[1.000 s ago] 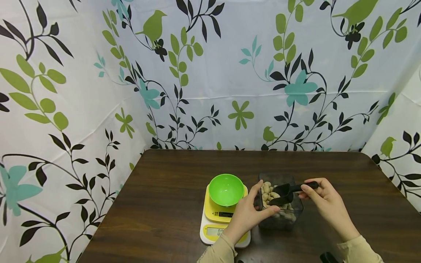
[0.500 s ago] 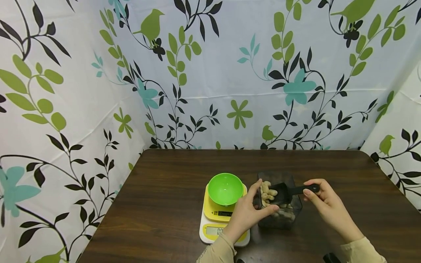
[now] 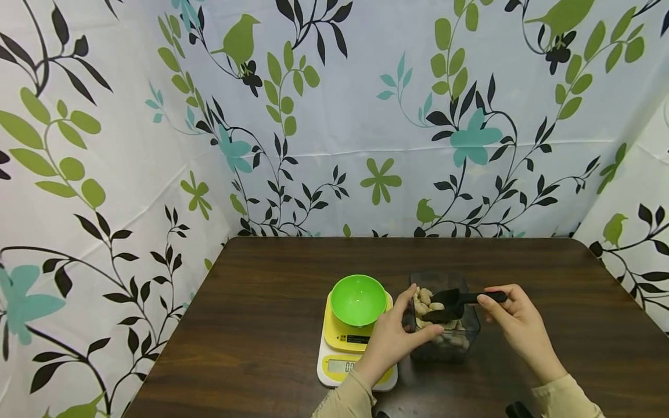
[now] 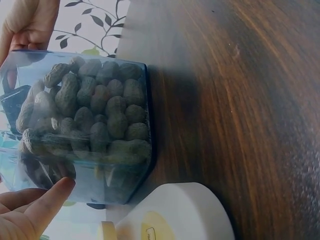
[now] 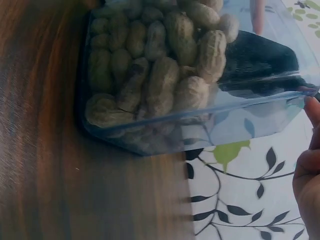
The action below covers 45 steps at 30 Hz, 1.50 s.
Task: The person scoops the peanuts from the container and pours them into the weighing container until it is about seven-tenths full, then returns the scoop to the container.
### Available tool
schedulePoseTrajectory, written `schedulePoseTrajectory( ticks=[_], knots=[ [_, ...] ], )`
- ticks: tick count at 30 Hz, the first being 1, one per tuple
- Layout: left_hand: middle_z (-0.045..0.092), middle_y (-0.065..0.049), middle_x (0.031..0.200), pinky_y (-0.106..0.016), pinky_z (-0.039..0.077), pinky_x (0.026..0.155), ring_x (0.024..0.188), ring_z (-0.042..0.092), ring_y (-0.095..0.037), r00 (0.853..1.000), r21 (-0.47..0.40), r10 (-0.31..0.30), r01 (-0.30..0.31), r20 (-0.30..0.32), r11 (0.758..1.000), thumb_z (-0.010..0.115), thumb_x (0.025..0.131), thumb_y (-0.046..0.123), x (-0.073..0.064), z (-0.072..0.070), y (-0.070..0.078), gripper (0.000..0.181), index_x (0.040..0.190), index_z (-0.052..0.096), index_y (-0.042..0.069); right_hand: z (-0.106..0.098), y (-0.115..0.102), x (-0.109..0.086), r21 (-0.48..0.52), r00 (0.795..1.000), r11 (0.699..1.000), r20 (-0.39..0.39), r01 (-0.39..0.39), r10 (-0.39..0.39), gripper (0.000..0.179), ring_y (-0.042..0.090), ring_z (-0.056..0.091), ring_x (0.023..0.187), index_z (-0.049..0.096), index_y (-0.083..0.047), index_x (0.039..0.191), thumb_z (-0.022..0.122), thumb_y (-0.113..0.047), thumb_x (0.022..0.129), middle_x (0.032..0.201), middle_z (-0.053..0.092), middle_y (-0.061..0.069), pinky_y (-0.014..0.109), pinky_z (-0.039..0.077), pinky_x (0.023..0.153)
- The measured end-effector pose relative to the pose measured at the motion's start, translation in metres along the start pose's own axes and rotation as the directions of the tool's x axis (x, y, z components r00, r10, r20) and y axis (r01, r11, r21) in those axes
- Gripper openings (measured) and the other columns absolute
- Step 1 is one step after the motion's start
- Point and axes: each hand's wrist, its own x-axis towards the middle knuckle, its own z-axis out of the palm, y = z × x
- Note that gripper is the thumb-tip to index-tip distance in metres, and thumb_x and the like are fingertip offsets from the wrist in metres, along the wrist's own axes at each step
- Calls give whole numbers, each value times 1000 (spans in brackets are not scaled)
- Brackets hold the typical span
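A clear plastic container [image 3: 444,353] stands right of the scale, with several unshelled peanuts [image 4: 100,105] inside. My left hand [image 3: 389,343] holds its left side, thumb at the front and fingers at the rim. In the left wrist view, a fingertip [image 4: 62,187] lies against the clear wall. Between thumb and fingers, my right hand [image 3: 522,328] grips the handle of a black scoop [image 3: 453,306]. The scoop's blade is down inside the container, among the peanuts; in the right wrist view the blade [image 5: 257,65] shows dark through the wall.
A green bowl [image 3: 359,301] sits on a yellow and white kitchen scale [image 3: 330,355], close by my left forearm. A black object [image 3: 517,410] lies by the right sleeve at the bottom edge. Patterned cloth [image 3: 324,116] hangs behind the brown table [image 3: 251,313].
The scoop in my right hand tilted and shifted among the peanuts, then turned back so its blade lies lower at the left. My left hand has kept its place on the container.
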Motion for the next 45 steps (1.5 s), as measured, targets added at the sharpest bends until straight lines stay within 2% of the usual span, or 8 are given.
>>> schedulePoseTrajectory(
  ticks=[4, 9, 13, 22, 33, 39, 40, 45],
  knots=[
    [37, 6, 53, -21, 32, 42, 37, 27, -8, 1000, -5, -5, 5, 5, 1000, 67, 78, 56, 0, 0, 0, 81, 145, 27, 38, 0, 6, -3, 33, 1000, 999, 6, 17, -17, 15, 11, 45, 54, 49, -14, 109, 54, -18, 95, 66, 54, -12, 30, 32, 50],
    [27, 5, 45, -21, 29, 39, 36, 25, -8, 1000, -6, -10, 10, 8, 1000, 67, 78, 56, 0, 0, 0, 80, 145, 26, 40, -2, 12, -8, -8, 993, 995, 56, 101, -101, 21, 12, 51, 61, 46, -6, 116, 50, -14, 97, 71, 52, -1, 24, 41, 57],
    [27, 6, 44, -22, 28, 39, 35, 25, -8, 1000, -2, -3, 3, 4, 1000, 68, 78, 54, 1, 0, -1, 80, 145, 27, 39, -5, 10, -9, -21, 989, 991, 71, 134, -132, 23, 7, 54, 66, 45, -2, 117, 49, -11, 97, 73, 52, -4, 19, 45, 64],
    [29, 7, 46, -21, 29, 41, 37, 27, -7, 1000, 22, 17, -17, -2, 1000, 68, 78, 54, 3, -1, -2, 80, 145, 27, 39, -4, 8, -7, 252, 989, 961, 64, 115, -135, 23, 5, 53, 66, 50, -19, 110, 49, -1, 95, 69, 55, -11, 18, 42, 64],
    [30, 7, 44, -21, 29, 39, 35, 28, -7, 1000, 32, 15, -15, 0, 999, 68, 78, 53, 2, -2, -2, 81, 146, 27, 36, 5, 5, -3, 70, 996, 997, 89, 25, -32, 14, 14, 48, 57, 47, -11, 110, 49, -15, 97, 63, 51, -8, 24, 41, 59],
    [33, 5, 45, -21, 31, 39, 35, 29, -7, 1000, 23, 15, -15, -1, 1000, 67, 78, 55, 1, -1, -1, 82, 146, 27, 36, 8, 6, -4, 117, 991, 993, 127, 23, -38, 19, 14, 48, 61, 42, -6, 114, 46, -15, 99, 67, 50, -8, 24, 40, 62],
    [42, 5, 50, -21, 32, 40, 36, 31, -6, 1000, 21, 19, -19, -5, 1000, 68, 78, 55, 1, -1, -1, 81, 146, 27, 36, 7, 6, -5, 122, 990, 992, 135, 32, -48, 19, 14, 48, 62, 41, -6, 115, 45, -14, 99, 67, 50, -7, 23, 40, 63],
    [47, 5, 55, -20, 34, 43, 37, 32, -6, 1000, 21, 16, -15, -9, 1000, 68, 77, 54, 2, 0, -1, 82, 146, 27, 36, 6, 7, -9, 171, 985, 983, 141, 71, -96, 18, 9, 52, 70, 42, -13, 116, 45, -10, 99, 69, 54, -6, 17, 43, 68]
  ],
)
